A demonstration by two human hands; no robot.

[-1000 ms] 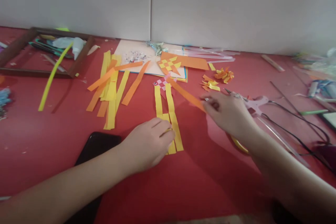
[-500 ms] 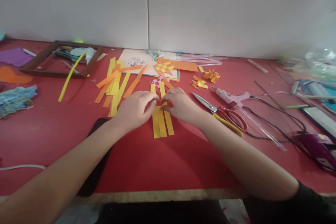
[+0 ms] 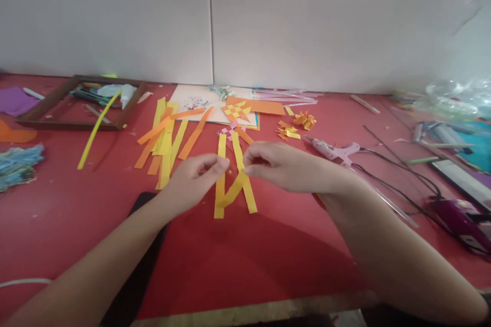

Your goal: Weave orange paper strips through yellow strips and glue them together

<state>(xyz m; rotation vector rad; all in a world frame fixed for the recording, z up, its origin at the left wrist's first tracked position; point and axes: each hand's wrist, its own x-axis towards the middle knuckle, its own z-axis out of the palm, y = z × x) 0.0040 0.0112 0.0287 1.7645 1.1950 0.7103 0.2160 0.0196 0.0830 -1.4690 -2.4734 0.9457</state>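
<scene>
Two yellow paper strips lie lengthwise on the red table, a left strip (image 3: 220, 191) and a right strip (image 3: 249, 194). A third, diagonal yellow paper strip (image 3: 233, 191) crosses between them, rising toward my right hand (image 3: 274, 166). That hand's thumb and fingers are pinched at its upper end. My left hand (image 3: 199, 176) hovers by the left strip, thumb and forefinger closed together; whatever they hold, if anything, is too small to make out. Just beyond the strips sits a pink woven paper piece (image 3: 232, 130). Farther back, an orange and yellow woven piece (image 3: 236, 111) rests on paper.
Loose orange and yellow strips (image 3: 166, 138) lie left of centre. A wooden frame (image 3: 72, 125) holds pens and a tube. A pink glue gun (image 3: 333, 150) with black cable lies right, near folded paper pieces (image 3: 305, 120). A dark flat object (image 3: 134, 260) sits under my left forearm.
My hands have moved apart slightly. The middle yellow strip, which lay lengthwise between the others, now slants up to my right hand. My right forearm now covers most of the scissors.
</scene>
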